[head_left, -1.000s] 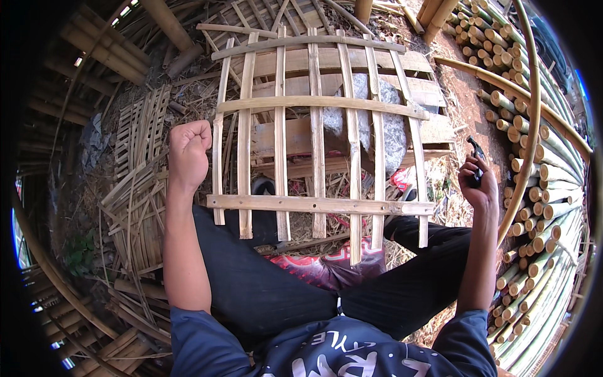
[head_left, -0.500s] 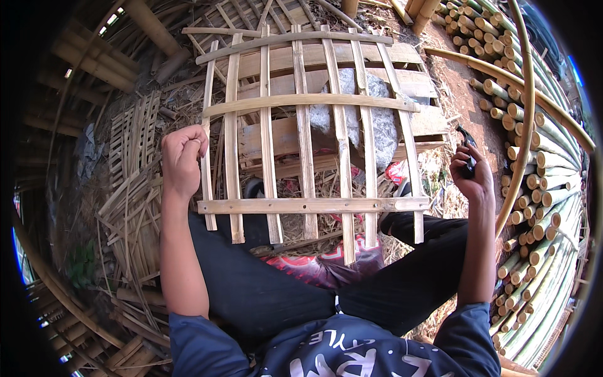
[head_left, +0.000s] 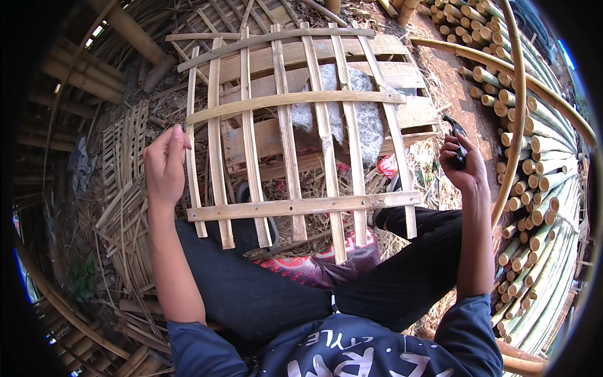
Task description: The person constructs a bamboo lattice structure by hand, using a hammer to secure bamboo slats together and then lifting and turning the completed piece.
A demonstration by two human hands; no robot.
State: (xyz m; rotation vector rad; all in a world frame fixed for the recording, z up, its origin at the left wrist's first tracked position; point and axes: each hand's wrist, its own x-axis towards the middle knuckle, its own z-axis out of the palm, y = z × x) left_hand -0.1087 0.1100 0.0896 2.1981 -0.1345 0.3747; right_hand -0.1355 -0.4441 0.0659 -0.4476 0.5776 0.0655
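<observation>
Floor point(head_left: 449, 75) was bare dirt, reddish and sunlit just left of the pole stack point(head_left: 549, 179), straw point(head_left: 428, 168) strewn farther left of it. A curved bamboo pole point(head_left: 519, 94) stood across the stack's cut ends. Well left of the stack: thick bamboo posts point(head_left: 129, 31), loose slats point(head_left: 129, 235), a green plant point(head_left: 81, 278). That side was dim, daylight showing through small gaps.

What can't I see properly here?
In the head view:
- Part of the grey rock: behind the slatted frame.
- Part of the black tool: inside the right hand.
- Whether the left hand holds anything: its curl hides it.
- Rest of the blue shirt: cut off by the lower edge.
</observation>
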